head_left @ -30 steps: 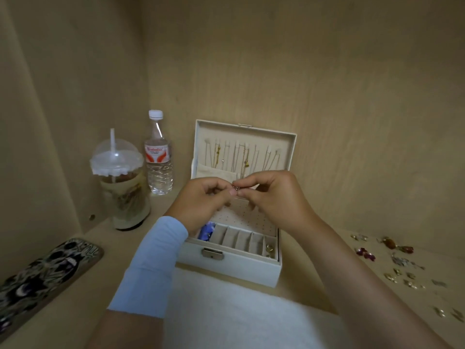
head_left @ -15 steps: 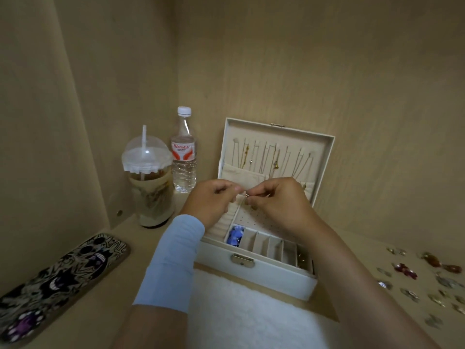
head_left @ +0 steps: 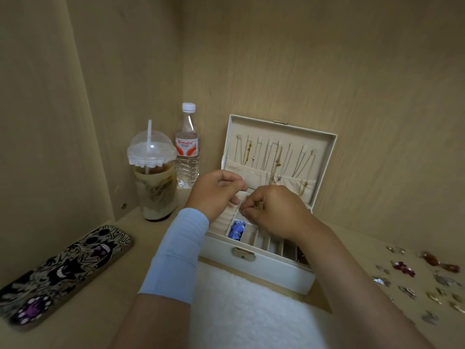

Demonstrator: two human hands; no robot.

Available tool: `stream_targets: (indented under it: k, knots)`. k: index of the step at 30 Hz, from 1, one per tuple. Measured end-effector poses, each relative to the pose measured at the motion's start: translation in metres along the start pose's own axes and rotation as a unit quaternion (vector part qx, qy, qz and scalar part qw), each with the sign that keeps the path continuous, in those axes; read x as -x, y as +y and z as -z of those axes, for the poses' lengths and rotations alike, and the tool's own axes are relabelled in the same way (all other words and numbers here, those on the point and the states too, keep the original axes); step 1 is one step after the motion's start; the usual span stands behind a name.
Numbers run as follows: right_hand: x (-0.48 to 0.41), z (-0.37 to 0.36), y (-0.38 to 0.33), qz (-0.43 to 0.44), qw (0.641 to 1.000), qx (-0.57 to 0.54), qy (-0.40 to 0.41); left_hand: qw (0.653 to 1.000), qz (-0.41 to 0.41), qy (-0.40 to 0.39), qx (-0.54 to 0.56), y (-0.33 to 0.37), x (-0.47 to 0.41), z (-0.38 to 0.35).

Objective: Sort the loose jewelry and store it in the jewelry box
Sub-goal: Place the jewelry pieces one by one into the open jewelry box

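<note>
The white jewelry box (head_left: pixel 261 269) stands open in the middle, with several necklaces hanging in its raised lid (head_left: pixel 276 157). My right hand (head_left: pixel 274 215) hovers low over the box's tray and pinches a small metallic earring (head_left: pixel 258 204) between thumb and fingertips. My left hand (head_left: pixel 216 192) is just left of it over the ring rolls, thumb pinched to a curled forefinger on something too tiny to make out. A blue piece (head_left: pixel 237 229) lies in the front-left compartment. Loose jewelry (head_left: pixel 405 269) is scattered on the shelf at the right.
A domed plastic cup with a straw (head_left: pixel 152 172) and a water bottle (head_left: pixel 187 149) stand left of the box in the back corner. A patterned phone (head_left: pixel 63 268) lies at the left. A white fluffy cloth (head_left: pixel 251 313) covers the near shelf. Wooden walls close in behind and left.
My hands, joined on one small piece before, have come apart. The left hand drew up and left; the right hand dropped toward the tray with the earring.
</note>
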State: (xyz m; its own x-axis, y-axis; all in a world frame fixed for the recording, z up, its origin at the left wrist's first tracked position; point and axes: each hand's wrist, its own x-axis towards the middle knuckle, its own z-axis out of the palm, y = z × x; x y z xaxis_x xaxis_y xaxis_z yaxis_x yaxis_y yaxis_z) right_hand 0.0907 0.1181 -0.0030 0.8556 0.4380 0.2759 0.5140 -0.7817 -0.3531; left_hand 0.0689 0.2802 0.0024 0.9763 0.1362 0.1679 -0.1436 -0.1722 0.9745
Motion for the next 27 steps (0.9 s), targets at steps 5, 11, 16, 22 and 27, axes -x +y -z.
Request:
stream_targets:
  k: [5, 11, 16, 22, 27]
  knots:
    - [-0.001, -0.003, 0.009, -0.034, 0.994, -0.101, 0.019, 1.0, -0.005, -0.003, 0.0, -0.001, 0.003, -0.004]
    - [0.004, 0.01, 0.001, -0.016, 0.949, -0.287, 0.129, 1.0, -0.003, -0.003, 0.027, -0.001, 0.004, -0.001]
    - [0.008, 0.007, -0.004, -0.006, 0.94, -0.303, 0.157, 0.999, 0.008, -0.032, 0.036, 0.004, 0.009, -0.001]
    - [0.007, 0.004, -0.005, -0.028, 0.921, -0.349, 0.171, 1.0, -0.011, -0.027, 0.001, 0.005, 0.01, -0.001]
    - [0.009, 0.005, -0.003, -0.031, 0.928, -0.328, 0.171, 0.996, -0.043, -0.016, -0.076, 0.0, 0.008, -0.001]
